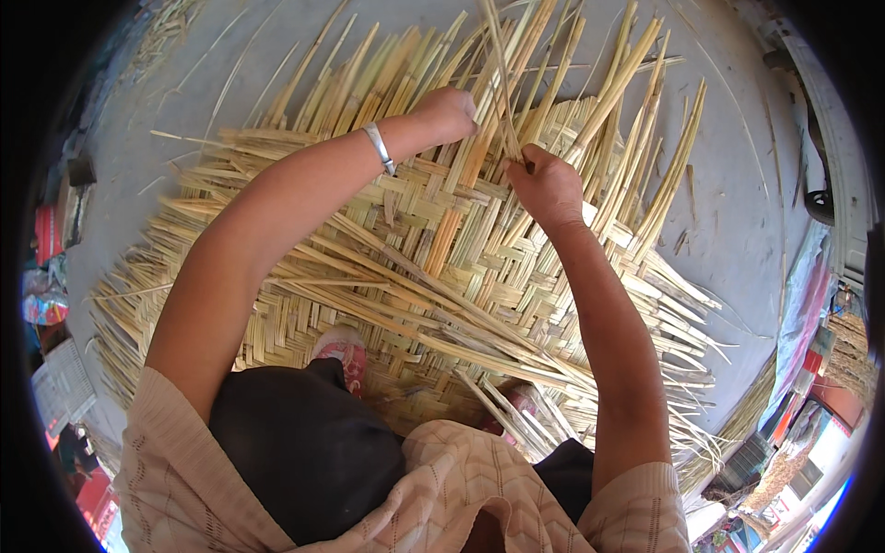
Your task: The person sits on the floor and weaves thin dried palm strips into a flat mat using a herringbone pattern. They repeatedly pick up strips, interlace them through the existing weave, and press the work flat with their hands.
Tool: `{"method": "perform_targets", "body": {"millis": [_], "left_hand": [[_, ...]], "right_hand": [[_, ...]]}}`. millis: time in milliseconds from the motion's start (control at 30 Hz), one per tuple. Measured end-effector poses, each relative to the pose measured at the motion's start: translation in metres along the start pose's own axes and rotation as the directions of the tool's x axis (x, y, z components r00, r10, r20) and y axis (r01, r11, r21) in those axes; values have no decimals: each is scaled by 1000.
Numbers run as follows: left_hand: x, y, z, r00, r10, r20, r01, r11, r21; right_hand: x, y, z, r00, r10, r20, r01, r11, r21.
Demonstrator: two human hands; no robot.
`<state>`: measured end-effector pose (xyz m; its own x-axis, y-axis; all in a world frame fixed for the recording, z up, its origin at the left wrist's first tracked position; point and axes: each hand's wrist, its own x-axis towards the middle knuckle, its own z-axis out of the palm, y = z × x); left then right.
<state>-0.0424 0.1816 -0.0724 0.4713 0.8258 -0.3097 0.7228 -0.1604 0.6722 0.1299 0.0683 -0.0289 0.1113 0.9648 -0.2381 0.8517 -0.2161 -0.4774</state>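
Note:
A half-woven mat of split reed or cane strips (442, 238) lies on the ground before me, its loose strip ends fanned out around the edges. My right hand (550, 183) grips a pale strip (510, 128) that rises from the weave toward the far edge. My left hand (448, 116), curled with the back of the hand up, is at the upright strips left of it; its fingertips are partly hidden, so whether a strip is inside is unclear. A silver bracelet (379, 148) circles my left wrist. Several long loose strips (415, 283) lie diagonally across the weave.
Both my feet are on the mat; a pink shoe (351, 356) shows. Grey concrete floor (733, 159) surrounds it, with scattered thin strips. At right are a vehicle wheel (819, 204), plastic sheeting (795, 325) and a bundle of thin stalks (743, 394). A white crate (66, 383) stands at left.

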Motion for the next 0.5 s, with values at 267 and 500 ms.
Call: {"method": "perform_targets", "body": {"millis": [267,500], "left_hand": [[-24,4,6,983,129,-127,-106,979,176],[-23,-1,7,928,359,-100,-315,899,303]], "right_hand": [[-7,4,-4,999,32,-5,-31,991,129],[-11,1,-7,997,72,20,-75,979,189]]}}
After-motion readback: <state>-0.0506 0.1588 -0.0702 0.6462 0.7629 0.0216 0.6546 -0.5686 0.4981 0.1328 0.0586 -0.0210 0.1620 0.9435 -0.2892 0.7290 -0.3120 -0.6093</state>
